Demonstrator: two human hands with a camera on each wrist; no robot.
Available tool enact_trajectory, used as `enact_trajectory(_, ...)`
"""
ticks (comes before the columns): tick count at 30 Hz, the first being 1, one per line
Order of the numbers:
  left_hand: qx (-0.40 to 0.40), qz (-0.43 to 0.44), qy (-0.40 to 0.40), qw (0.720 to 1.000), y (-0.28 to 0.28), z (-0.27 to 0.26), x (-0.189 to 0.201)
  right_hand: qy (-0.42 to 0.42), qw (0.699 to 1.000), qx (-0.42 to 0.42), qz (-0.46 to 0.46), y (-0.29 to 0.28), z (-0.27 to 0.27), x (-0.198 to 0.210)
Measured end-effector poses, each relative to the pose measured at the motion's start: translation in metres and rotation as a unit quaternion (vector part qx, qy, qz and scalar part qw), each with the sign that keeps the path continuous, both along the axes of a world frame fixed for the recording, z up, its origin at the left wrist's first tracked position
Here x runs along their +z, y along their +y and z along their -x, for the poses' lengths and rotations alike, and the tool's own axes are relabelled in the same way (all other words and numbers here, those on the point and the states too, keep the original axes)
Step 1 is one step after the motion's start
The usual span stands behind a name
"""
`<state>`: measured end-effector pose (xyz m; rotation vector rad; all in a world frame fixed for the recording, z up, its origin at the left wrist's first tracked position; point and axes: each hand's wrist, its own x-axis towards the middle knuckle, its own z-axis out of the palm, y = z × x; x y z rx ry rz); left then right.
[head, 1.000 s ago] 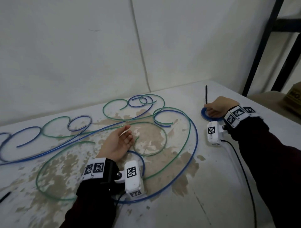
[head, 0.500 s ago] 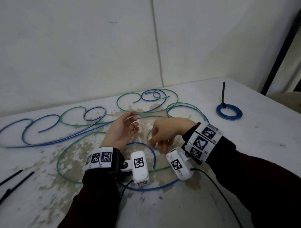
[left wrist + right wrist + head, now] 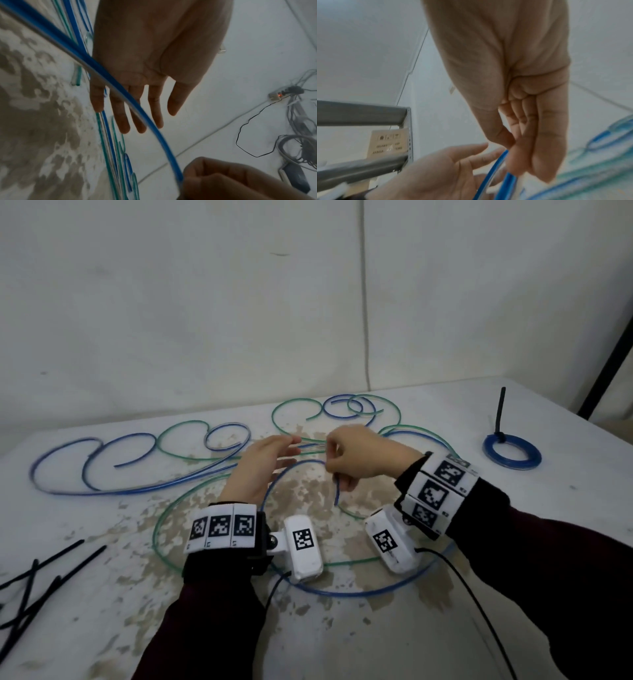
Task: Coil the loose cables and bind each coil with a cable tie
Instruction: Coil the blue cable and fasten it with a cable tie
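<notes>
White wall behind; worn white table [image 3: 513, 628] with brown patches where the coating has flaked. Its far edge meets the wall, and its right edge runs diagonally at upper right beside a dark upright post [image 3: 606, 364].

Loose blue cable [image 3: 144, 487] and green cable [image 3: 164, 529] sprawl in overlapping loops over the left and centre of the table, reaching almost to the far edge. A finished blue coil [image 3: 512, 451], bound with a black tie whose tail stands upright, lies alone at right — well apart from the loose loops, with bare surface around it. Spare black cable ties [image 3: 37, 587] lie at the left edge, near corner.

Right hand [image 3: 363, 457] is raised above the table centre, thumb and fingers pinching the free end of the blue cable; a short tail hangs below the fist. Left hand [image 3: 258, 470] is spread flat, palm toward the right hand, fingers straight and holding nothing — the left wrist view shows the blue cable crossing in front of its palm [image 3: 154, 54]. Near table surface in front of both forearms is bare.
</notes>
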<state>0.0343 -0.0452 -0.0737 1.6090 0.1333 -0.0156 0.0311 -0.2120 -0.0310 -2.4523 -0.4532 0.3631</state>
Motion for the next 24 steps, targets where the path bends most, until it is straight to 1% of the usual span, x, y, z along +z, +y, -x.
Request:
enact_trajectory(2, 0.012, -0.009, -0.012, 1.0, 0.003, 0.001, 0.002, -0.038, 0.994, -0.041, -0.098, -0.004, -0.003, 0.007)
enact_trajectory(3, 0.014, 0.003, -0.014, 1.0, 0.004, 0.001, 0.005, -0.056, 0.984, -0.069, -0.152, -0.006, -0.006, 0.01)
enact_trajectory(5, 0.003, 0.064, -0.028, 0.998, 0.007, 0.003, 0.013, -0.079, 0.96, -0.111, -0.246, -0.009, -0.012, 0.017)
enact_trajectory(7, -0.014, 0.119, -0.05, 0.992, 0.007, 0.005, 0.03, -0.07, 0.941, -0.115, -0.309, -0.011, -0.017, 0.027)
enact_trajectory(9, -0.02, 0.121, -0.072, 0.99, 0.007, 0.006, 0.053, -0.049, 0.93, -0.104, -0.348, -0.012, -0.02, 0.038)
enact_trajectory(13, -0.021, 0.062, -0.106, 0.992, 0.01, 0.009, 0.091, -0.018, 0.904, -0.073, -0.42, -0.015, -0.019, 0.057)
enact_trajectory(16, -0.036, 0.035, -0.103, 0.993, 0.011, 0.01, 0.098, 0.025, 0.866, -0.061, -0.495, -0.01, -0.018, 0.062)
enact_trajectory(19, -0.064, 0.025, -0.144, 0.987, 0.007, 0.006, 0.09, 0.062, 0.818, -0.054, -0.57, 0.003, -0.019, 0.061)
enact_trajectory(20, -0.064, 0.027, -0.161, 0.984, 0.006, 0.004, 0.087, 0.07, 0.807, -0.047, -0.584, 0.008, -0.019, 0.058)
enact_trajectory(22, -0.047, 0.039, -0.19, 0.98, 0.006, 0.0, 0.083, 0.073, 0.801, -0.031, -0.594, 0.014, -0.02, 0.054)
enact_trajectory(23, -0.034, 0.047, -0.197, 0.979, 0.007, -0.001, 0.081, 0.07, 0.808, -0.026, -0.584, 0.014, -0.02, 0.052)
enact_trajectory(24, -0.026, 0.052, -0.203, 0.978, 0.007, -0.002, 0.08, 0.061, 0.825, -0.022, -0.561, 0.014, -0.019, 0.051)
